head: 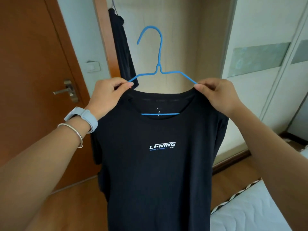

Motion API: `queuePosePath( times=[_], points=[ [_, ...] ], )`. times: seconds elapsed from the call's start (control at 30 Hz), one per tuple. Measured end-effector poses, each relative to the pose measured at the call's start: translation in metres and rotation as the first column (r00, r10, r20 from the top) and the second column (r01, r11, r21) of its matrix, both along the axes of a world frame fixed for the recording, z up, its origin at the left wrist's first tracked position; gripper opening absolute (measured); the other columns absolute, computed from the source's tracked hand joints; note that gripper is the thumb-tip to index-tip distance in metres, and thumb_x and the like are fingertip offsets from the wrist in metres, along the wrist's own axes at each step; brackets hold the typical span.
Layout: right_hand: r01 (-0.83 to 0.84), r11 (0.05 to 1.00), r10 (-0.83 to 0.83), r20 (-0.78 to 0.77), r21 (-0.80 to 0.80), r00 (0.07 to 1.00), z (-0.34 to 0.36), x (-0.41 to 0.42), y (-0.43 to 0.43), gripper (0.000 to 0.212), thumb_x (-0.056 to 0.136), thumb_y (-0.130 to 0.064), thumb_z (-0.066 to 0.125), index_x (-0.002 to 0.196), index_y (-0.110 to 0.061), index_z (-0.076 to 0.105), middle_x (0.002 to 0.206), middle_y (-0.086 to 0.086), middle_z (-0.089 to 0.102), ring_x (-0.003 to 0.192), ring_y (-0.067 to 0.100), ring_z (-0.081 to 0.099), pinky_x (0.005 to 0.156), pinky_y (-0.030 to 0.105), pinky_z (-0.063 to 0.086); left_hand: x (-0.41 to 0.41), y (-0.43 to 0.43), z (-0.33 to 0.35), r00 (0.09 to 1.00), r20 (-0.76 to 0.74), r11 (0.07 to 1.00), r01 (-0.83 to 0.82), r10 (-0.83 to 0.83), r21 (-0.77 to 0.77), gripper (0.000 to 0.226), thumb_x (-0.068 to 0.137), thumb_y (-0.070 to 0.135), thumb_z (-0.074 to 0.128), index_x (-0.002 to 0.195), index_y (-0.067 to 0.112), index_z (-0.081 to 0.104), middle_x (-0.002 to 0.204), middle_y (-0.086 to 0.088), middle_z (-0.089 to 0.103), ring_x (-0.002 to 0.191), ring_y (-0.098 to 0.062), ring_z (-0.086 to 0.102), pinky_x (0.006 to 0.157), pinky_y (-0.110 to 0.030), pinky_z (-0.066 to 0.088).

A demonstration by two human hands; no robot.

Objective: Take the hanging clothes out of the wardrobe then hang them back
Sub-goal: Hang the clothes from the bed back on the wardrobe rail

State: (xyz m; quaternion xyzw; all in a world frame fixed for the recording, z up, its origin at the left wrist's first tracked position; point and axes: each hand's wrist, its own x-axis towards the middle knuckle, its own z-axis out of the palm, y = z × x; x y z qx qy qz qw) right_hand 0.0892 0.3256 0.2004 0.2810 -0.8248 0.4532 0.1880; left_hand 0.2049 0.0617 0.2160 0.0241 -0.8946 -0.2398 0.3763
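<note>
The shirt [155,172] hides the hanger [159,64] arms and runs off the bottom edge; small print under its logo [162,145] is unreadable.

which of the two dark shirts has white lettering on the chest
The shirt on the blue hanger, held by both hands; the other shirt hangs behind, plain.

Home bedroom. Open wardrobe [175,47] at top centre, pale bare interior, dark garment [121,52] hanging at its left edge. Sliding wardrobe doors [260,77] at right, white with frosted glass bands. Brown wooden room door [33,72] at left with metal lever handle [66,90]; white wall switch [92,67] just beside door frame. Wood floor [78,202] below. Corner of white quilted mattress [250,212] at lower right.
</note>
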Motion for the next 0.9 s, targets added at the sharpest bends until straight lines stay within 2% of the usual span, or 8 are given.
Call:
queuePosePath(
  times=[0.1, 0.2, 0.3, 0.4, 0.53, 0.7, 0.8, 0.9],
  points=[
    [0.103, 0.994, -0.103, -0.023, 0.021, 0.994, -0.012, -0.028, -0.002, 0.021, 0.089, -0.027, 0.058, 0.096, -0.013, 0.072, 0.092, 0.010, 0.071, 0.092, 0.026, 0.062, 0.082, 0.034, 0.047, -0.045, -0.015, -0.017, 0.989, 0.118, 0.995, 0.088, -0.093, 0.049, 0.024, 0.090, 0.028, 0.054, 0.094, 0.010, 0.069, 0.084, 0.000, 0.066, 0.076, -0.010, 0.058, 0.069, -0.006, 0.040],
    [0.190, 0.980, -0.191, 0.014, 0.061, 0.981, -0.030, -0.057, -0.008, 0.019, 0.088, -0.031, 0.059, 0.094, -0.019, 0.072, 0.079, -0.001, 0.065, 0.089, 0.023, 0.062, 0.079, 0.033, 0.046, -0.093, -0.036, -0.043, 0.957, 0.228, 0.983, 0.163, -0.180, 0.089, 0.016, 0.090, 0.026, 0.054, 0.093, 0.016, 0.067, 0.081, 0.004, 0.066, 0.076, -0.008, 0.058, 0.070, -0.016, 0.041],
    [0.284, 0.952, -0.290, 0.040, 0.115, 0.956, -0.044, -0.089, -0.019, 0.021, 0.087, -0.034, 0.059, 0.095, -0.020, 0.072, 0.083, 0.001, 0.068, 0.090, 0.023, 0.062, 0.084, 0.038, 0.048, -0.149, -0.054, -0.067, 0.935, 0.261, 0.970, 0.223, -0.241, 0.098, 0.021, 0.090, 0.023, 0.056, 0.094, 0.006, 0.069, 0.085, -0.005, 0.069, 0.080, -0.016, 0.060, 0.066, -0.011, 0.040],
    [0.384, 0.915, -0.391, 0.043, 0.126, 0.919, -0.047, -0.118, -0.031, 0.020, 0.087, -0.033, 0.058, 0.093, -0.021, 0.072, 0.088, 0.007, 0.071, 0.090, 0.027, 0.061, 0.083, 0.038, 0.047, -0.207, -0.066, -0.076, 0.932, 0.165, 0.933, 0.283, -0.322, 0.221, 0.022, 0.088, 0.020, 0.058, 0.097, 0.004, 0.070, 0.085, -0.004, 0.068, 0.080, -0.014, 0.058, 0.064, 0.000, 0.038],
    [0.448, 0.885, -0.457, 0.053, 0.125, 0.888, -0.029, -0.146, -0.047, 0.020, 0.088, -0.026, 0.059, 0.095, -0.013, 0.071, 0.091, 0.017, 0.070, 0.091, 0.035, 0.060, 0.079, 0.034, 0.045, -0.273, -0.076, -0.063, 0.928, 0.025, 0.906, 0.357, -0.372, 0.229, 0.022, 0.088, 0.020, 0.058, 0.097, 0.005, 0.071, 0.082, -0.003, 0.068, 0.076, -0.015, 0.058, 0.061, -0.001, 0.038],
    [0.497, 0.839, -0.523, 0.075, 0.219, 0.849, -0.013, -0.175, -0.056, 0.021, 0.089, -0.027, 0.058, 0.100, -0.013, 0.070, 0.084, 0.010, 0.067, 0.085, 0.026, 0.060, 0.075, 0.027, 0.040, -0.339, -0.087, -0.042, 0.915, -0.084, 0.892, 0.404, -0.395, 0.204, 0.021, 0.089, 0.019, 0.058, 0.100, 0.006, 0.070, 0.087, -0.008, 0.072, 0.074, -0.015, 0.058, 0.059, 0.002, 0.037],
    [0.482, 0.826, -0.527, 0.097, 0.293, 0.844, -0.013, -0.192, -0.057, 0.021, 0.089, -0.029, 0.057, 0.094, -0.014, 0.070, 0.087, 0.008, 0.070, 0.086, 0.023, 0.062, 0.076, 0.030, 0.044, -0.369, -0.089, -0.036, 0.909, -0.139, 0.887, 0.415, -0.393, 0.203, 0.022, 0.088, 0.016, 0.059, 0.102, 0.002, 0.070, 0.092, -0.011, 0.072, 0.077, -0.018, 0.060, 0.059, 0.005, 0.036],
    [0.460, 0.822, -0.514, 0.091, 0.337, 0.853, -0.015, -0.208, -0.053, 0.018, 0.090, -0.030, 0.054, 0.079, -0.022, 0.066, 0.077, 0.001, 0.068, 0.078, 0.017, 0.062, 0.067, 0.022, 0.042, -0.397, -0.088, -0.032, 0.903, -0.195, 0.888, 0.418, -0.383, 0.193, 0.022, 0.087, 0.013, 0.060, 0.101, 0.000, 0.070, 0.096, -0.015, 0.073, 0.079, -0.017, 0.060, 0.063, 0.000, 0.036]
  ],
)
